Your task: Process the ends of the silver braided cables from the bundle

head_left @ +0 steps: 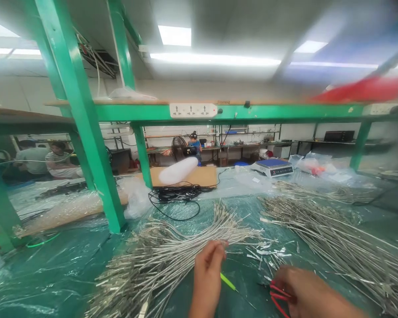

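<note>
My left hand is closed in a pinch on a thin cable at the right side of a large bundle of grey cables. The fingers hide most of the held part. My right hand, lower right and slightly blurred, grips red-handled pliers whose dark jaws point left toward my left hand. Between the hands lies a bright yellow-green handle with a thin metal shaft. Small silvery scraps are scattered beyond the pliers.
A second cable pile covers the right side. Black cables lie ahead, beside cardboard. A scale stands farther back. A green post rises at left, and a green crossbar with sockets spans above. Other people sit in the background.
</note>
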The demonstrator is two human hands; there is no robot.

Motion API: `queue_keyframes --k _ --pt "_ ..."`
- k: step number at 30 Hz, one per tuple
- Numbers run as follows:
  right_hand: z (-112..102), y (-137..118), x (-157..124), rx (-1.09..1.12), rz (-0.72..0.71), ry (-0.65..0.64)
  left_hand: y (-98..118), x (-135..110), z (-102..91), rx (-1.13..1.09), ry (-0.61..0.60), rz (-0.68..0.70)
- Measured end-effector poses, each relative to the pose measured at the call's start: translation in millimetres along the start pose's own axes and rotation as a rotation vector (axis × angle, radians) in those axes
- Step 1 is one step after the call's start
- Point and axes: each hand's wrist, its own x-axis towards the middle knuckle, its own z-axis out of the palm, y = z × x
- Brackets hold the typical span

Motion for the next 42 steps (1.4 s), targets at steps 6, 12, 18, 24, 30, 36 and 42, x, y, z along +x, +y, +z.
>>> queue_keyframes --k 6,12,18,24,30,36,42 --pt "-7.3 -24.6 7.8 0.362 -0.100 0.039 0.0 1.9 -0.5 -0.017 -0.037 0.037" --pt "-5.1 -61.1 31.6 0.415 -0.185 0.225 -4.7 4.6 -1.0 -0.052 -0.046 0.008" --pt "4.6 -71.2 51.0 0.183 -0.181 0.362 -15.7 10.1 -5.4 -0.075 -0.035 -0.028" --pt "22.4 -63.4 56.7 0.062 -0.187 0.440 -20.0 10.5 -7.0 -0.067 -0.014 -0.031" --pt "25.5 -62.7 57.3 -0.009 -0.181 0.500 -19.7 9.4 -4.6 -0.052 -0.001 -0.026" --pt "31.1 -63.3 59.9 -0.069 -0.224 0.522 -22.2 10.2 -3.9 -0.030 0.008 -0.044" --pt "35.0 -64.5 58.8 -0.090 -0.218 0.524 -13.2 6.4 -3.9 0.046 -0.008 -0.029"
